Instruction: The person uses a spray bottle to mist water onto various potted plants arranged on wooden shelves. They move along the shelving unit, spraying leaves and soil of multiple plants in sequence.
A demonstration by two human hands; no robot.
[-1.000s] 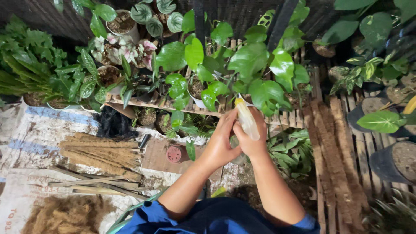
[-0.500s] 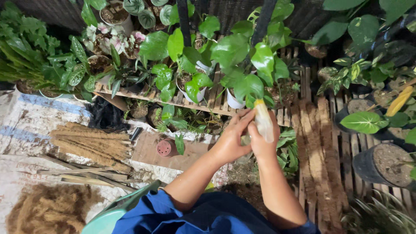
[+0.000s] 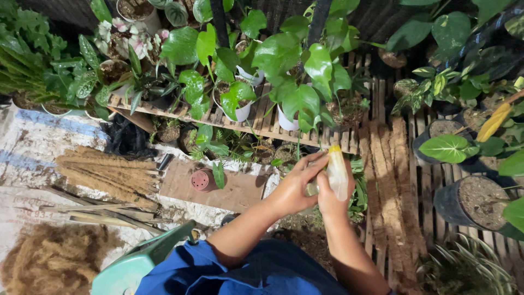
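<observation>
Both hands meet in front of me, just right of the middle of the head view. With my right hand (image 3: 332, 198) I clamp the lower part of a small pale bottle with a yellow tip (image 3: 337, 172), holding it upright, the tip pointing away from me toward the plants. My left hand (image 3: 293, 188) comes in from the side, its fingers (image 3: 312, 162) stretched toward the top of the bottle and touching it near the tip; below the fingers the palm cups something small against the bottle, and I cannot tell what it is. So the hands are together, both on the bottle, which sits above the dark soil and low greenery at the foot of the slatted wooden shelf (image 3: 256, 123). On that shelf stand white pots (image 3: 288, 121) with broad green leaves spilling over them. To my right lie long coir poles (image 3: 388, 180) on wooden slats, well apart from two black pots of soil (image 3: 469, 203). To my left, a small terracotta pot (image 3: 201, 180) lies on its side on a brown board (image 3: 240, 191), near a bundle of brown fibre sticks (image 3: 106, 172). Close to my body, my blue sleeves (image 3: 245, 267) fill the lower edge, beside a green plastic stool (image 3: 144, 261) and a heap of loose coconut fibre (image 3: 52, 259).
</observation>
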